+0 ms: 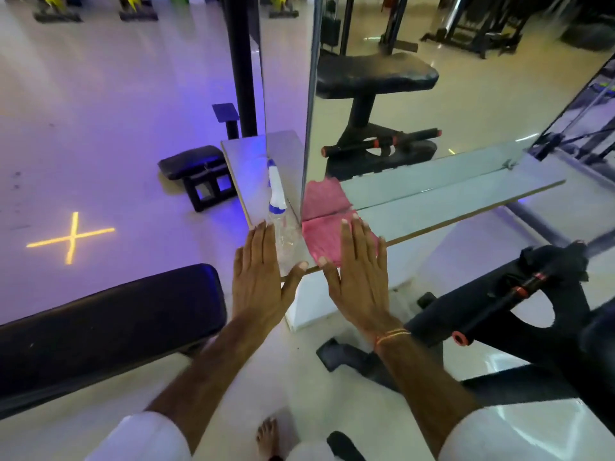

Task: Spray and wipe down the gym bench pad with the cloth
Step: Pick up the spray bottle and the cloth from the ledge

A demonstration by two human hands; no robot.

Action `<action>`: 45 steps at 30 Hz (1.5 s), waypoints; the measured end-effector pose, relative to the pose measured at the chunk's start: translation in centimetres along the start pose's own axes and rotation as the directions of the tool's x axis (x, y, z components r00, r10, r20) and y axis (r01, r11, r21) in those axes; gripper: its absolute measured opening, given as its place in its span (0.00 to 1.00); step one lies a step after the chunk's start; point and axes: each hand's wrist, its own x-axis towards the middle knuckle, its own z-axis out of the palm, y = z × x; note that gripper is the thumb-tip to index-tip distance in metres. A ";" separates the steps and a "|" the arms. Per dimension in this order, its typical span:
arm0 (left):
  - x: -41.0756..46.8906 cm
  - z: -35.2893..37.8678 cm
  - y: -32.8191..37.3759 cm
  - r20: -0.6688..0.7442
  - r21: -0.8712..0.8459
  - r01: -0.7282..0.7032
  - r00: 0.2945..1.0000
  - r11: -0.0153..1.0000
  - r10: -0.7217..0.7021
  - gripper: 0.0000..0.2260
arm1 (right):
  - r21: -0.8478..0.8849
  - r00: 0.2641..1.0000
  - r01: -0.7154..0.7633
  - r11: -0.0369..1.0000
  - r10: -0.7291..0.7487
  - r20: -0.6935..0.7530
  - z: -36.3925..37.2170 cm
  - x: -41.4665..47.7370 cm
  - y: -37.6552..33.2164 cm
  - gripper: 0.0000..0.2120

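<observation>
A clear spray bottle (283,237) with a blue-and-white head lies on the corner of a grey ledge (432,214) at the foot of a mirrored pillar. A folded pink cloth (324,236) lies just right of it on the same ledge. My left hand (261,281) is flat with fingers extended, its fingertips at the bottle's base. My right hand (361,277) is also flat and open, its fingers resting over the cloth's right part. Neither hand holds anything. The black bench pad (106,327) stretches across the lower left.
Mirrors (416,94) on the pillar reflect a black seat and the cloth. A black machine frame (519,301) with orange-ringed bars stands at the right. A small black padded stool (196,171) sits on the floor behind the ledge. My bare foot (268,434) is below.
</observation>
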 end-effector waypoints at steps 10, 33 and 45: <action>6.0 6.1 2.2 -0.143 -0.346 0.262 0.934 0.901 -0.327 0.32 | 0.129 0.912 -0.265 0.956 0.205 0.354 5.3 7.6 7.5 0.42; 8.5 6.3 4.8 -0.185 -0.535 0.407 0.798 0.740 -0.573 0.05 | 0.660 0.867 -0.437 0.611 0.092 0.490 3.7 10.0 8.4 0.13; -3.6 -0.7 -4.3 -0.204 -0.632 0.495 0.635 0.596 -0.745 0.08 | 0.702 0.817 -0.468 0.536 -0.039 0.575 4.9 3.0 -4.9 0.12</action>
